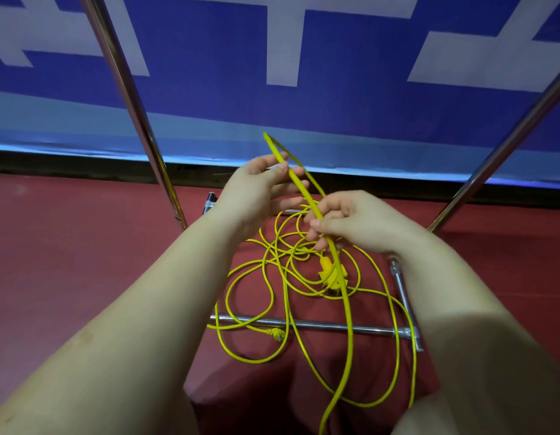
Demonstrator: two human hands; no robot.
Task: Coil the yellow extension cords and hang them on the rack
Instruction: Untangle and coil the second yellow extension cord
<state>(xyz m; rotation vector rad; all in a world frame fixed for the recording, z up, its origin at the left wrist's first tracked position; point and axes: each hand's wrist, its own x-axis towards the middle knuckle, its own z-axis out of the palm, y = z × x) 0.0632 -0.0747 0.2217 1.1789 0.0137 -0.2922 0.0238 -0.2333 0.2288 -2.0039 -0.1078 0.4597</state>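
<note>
1. Blue wall banner [335,114] with white blocks fills the back, above a red floor [68,262].
2. Rack [304,324]: I count two slanted chrome uprights, plus a base crossbar lying on the floor towards the near edge.
3. Yellow extension cord [347,309]: mostly a loose tangle on the floor over the base crossbar. How many cords, I can't tell. I count two yellow ends: a plug block [332,274] mid-tangle, a smaller connector [277,334] just past the crossbar.
4. Right hand [351,221]: fingers curled, pinching a raised doubled run of the cord.
5. Left hand [260,186]: fingers mostly spread, thumb and forefinger pinching the same run higher up, near its folded tip.
6. Step, my read: forming the first loop; nothing hung yet.
7. To do it well: left holds the loops, right feeds slack in even lengths, twist each turn so it lies flat, and lift cord clear of the crossbar before pulling.
</note>
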